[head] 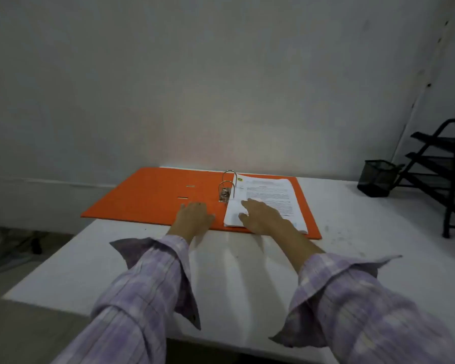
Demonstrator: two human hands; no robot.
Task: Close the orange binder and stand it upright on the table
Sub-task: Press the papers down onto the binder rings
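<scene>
I see the orange binder point(153, 195) lying open and flat along the desk's point(116, 264) far edge, its left cover past the left edge. My left hand point(193, 218) rests flat, fingers spread, on the cover. Metal rings point(227, 185) stand upright. My right hand point(264, 216) lies open on the papers point(268, 193). A mesh cup point(377, 177) sits near the far right corner

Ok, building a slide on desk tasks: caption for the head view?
Both hands, left hand and right hand, rest on an open orange binder lying flat on a white table, papers filed.
</scene>
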